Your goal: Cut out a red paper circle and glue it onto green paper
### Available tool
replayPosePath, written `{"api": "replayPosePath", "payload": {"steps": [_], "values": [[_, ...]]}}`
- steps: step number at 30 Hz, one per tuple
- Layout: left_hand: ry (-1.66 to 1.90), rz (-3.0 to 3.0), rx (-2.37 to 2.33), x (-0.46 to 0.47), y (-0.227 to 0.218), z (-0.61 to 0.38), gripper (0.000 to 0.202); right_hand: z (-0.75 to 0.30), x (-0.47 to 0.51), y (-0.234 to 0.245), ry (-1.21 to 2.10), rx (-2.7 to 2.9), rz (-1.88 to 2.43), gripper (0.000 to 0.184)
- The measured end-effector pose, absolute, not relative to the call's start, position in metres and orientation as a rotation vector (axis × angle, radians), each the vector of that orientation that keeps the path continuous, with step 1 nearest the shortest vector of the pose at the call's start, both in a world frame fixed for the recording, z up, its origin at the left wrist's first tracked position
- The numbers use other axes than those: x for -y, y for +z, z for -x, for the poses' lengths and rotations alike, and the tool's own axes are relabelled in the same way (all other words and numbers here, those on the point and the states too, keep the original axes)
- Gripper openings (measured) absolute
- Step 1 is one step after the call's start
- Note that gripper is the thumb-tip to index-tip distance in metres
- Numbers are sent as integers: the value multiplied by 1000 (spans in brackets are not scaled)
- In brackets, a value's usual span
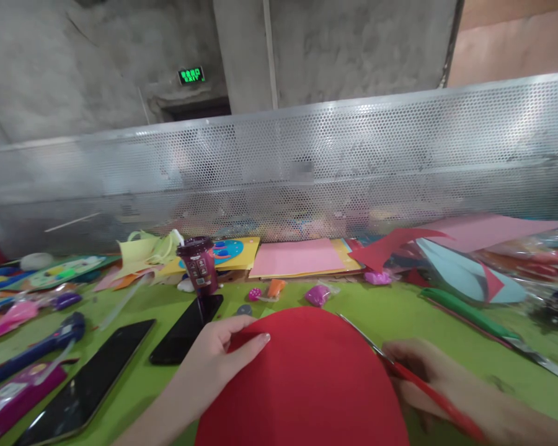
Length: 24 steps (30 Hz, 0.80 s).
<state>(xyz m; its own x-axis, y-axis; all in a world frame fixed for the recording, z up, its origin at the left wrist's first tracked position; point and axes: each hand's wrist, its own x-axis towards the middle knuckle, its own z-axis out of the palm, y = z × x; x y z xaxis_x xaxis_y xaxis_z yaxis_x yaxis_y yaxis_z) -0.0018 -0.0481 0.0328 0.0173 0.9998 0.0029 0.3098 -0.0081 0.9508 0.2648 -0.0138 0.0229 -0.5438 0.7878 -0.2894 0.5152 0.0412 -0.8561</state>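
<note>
A large red sheet of paper (307, 378) with a rounded top edge is in front of me at the bottom centre. My left hand (227, 353) grips its upper left edge, thumb lying on top and fingertips hidden behind it. At the paper's right edge, my right hand (428, 378) is closed around red-handled scissors (416, 375), seen nearly edge-on. Their metal blades point up and left along the paper's curved rim. Some fingers of the right hand are blurred and partly hidden by the handle.
Two black phones (90, 378) lie left, near a lidded purple cup (198, 266). Pink paper (297, 257) and purple clay packets (320, 294) sit beyond the red sheet. Green-handled scissors (474, 316) rest at right. A perforated metal screen (279, 167) borders the green table (363, 303).
</note>
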Motion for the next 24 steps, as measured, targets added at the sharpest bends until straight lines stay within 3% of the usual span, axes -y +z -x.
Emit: {"api": "replayPosePath", "payload": {"steps": [24], "values": [[1067, -1398, -1406, 48, 31, 2, 19, -262, 15, 16, 1407, 2037, 1370, 7]]}}
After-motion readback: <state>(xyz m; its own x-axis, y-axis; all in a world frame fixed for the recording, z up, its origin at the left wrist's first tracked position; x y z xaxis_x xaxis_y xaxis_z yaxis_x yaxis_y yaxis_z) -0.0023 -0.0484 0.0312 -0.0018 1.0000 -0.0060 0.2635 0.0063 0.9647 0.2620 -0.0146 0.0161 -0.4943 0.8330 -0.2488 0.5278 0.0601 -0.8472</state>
